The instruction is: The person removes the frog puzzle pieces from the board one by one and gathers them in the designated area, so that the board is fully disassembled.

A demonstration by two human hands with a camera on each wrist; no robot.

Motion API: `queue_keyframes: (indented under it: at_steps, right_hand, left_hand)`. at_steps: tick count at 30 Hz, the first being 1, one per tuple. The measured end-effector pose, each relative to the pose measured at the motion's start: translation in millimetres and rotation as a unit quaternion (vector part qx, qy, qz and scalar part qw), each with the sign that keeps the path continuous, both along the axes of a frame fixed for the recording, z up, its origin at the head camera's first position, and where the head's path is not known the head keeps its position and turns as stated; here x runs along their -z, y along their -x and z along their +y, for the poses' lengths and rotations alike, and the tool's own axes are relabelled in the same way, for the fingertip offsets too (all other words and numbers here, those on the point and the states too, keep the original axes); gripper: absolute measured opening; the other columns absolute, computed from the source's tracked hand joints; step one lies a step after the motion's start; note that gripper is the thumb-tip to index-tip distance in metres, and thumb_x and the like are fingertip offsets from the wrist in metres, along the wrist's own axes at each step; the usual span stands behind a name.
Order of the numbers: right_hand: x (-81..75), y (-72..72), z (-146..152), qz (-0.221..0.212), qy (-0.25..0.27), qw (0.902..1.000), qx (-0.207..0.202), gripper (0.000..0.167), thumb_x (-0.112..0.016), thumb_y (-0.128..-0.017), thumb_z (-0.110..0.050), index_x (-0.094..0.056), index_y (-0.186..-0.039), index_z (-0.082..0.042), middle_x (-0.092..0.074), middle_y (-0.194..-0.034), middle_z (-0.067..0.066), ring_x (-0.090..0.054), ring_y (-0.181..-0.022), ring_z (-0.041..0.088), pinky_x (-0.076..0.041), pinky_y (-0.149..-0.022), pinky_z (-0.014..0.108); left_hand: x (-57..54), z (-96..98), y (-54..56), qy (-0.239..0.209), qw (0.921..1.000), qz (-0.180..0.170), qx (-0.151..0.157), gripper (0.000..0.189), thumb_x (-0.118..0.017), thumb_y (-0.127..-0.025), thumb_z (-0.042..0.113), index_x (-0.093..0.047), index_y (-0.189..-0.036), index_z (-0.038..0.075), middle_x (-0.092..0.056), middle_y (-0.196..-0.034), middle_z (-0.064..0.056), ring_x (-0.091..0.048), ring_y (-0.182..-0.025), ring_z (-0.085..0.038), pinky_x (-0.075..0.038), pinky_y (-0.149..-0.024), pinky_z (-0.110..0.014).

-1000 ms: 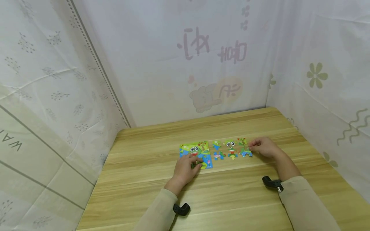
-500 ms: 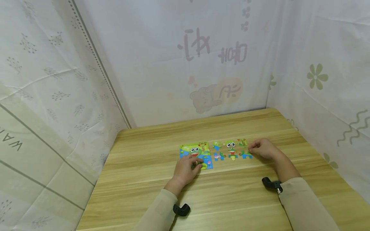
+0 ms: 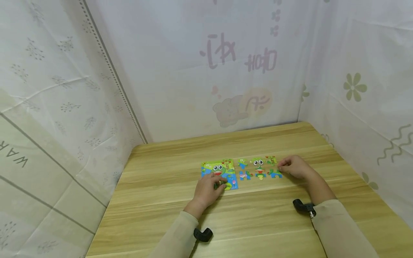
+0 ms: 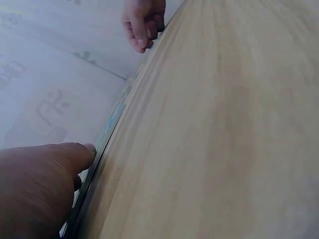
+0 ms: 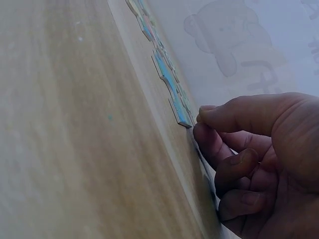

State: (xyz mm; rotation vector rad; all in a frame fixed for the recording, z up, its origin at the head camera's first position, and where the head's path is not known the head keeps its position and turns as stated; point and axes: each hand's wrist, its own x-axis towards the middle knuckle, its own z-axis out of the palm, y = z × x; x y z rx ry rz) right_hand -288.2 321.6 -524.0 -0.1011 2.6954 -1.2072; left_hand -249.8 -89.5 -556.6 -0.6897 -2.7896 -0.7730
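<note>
Looking past patterned cloth walls [image 3: 171, 79] and down onto a wood-grain table [image 3: 155, 208]. Resting the left hand [image 3: 205, 190], with loosely bent fingers and with thumb and index apart, across the lower left of a frog picture [image 3: 229, 175], touching rather than gripping. Holding the right hand [image 3: 294, 167] just beside the right end of the puzzle pieces [image 3: 275, 173], with fingers curled and with thumb and index tips close together; unable to tell whether pinching the nearest edge. Showing six, flat in two rows of three just right of the frog picture, with an eye piece [image 3: 258, 162] in the middle of the far row.
</note>
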Motion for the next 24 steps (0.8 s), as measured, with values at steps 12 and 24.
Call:
queue_keyframes:
  at_steps: [12,24]
  right_hand:
    - [-10.6,-1.9,-14.6,0.020,-0.001,0.9998,0.004,0.018,-0.069,-0.102,-0.021,-0.074,-0.104,-0.004,-0.068,-0.099,0.008,-0.059,-0.095,0.025,-0.048,-0.083,0.039]
    - [-18.1,4.7,-49.3,0.049,0.004,0.9982,-0.034,0.015,-0.070,-0.101,-0.020,-0.075,-0.105,-0.006,-0.066,-0.091,0.005,-0.056,-0.081,0.023,-0.048,-0.065,0.034]
  left_hand:
    - [-6.0,-3.1,-1.0,-0.085,0.9962,-0.022,0.005,0.012,-0.080,-0.096,0.027,-0.082,-0.106,0.023,-0.057,-0.086,0.014,-0.048,-0.074,-0.009,-0.046,-0.065,-0.025]
    - [-14.9,-26.2,0.4,-0.107,0.9931,-0.048,0.011,0.021,-0.080,-0.096,0.027,-0.079,-0.117,0.022,-0.063,-0.112,0.012,-0.063,-0.096,-0.012,-0.058,-0.083,-0.031]
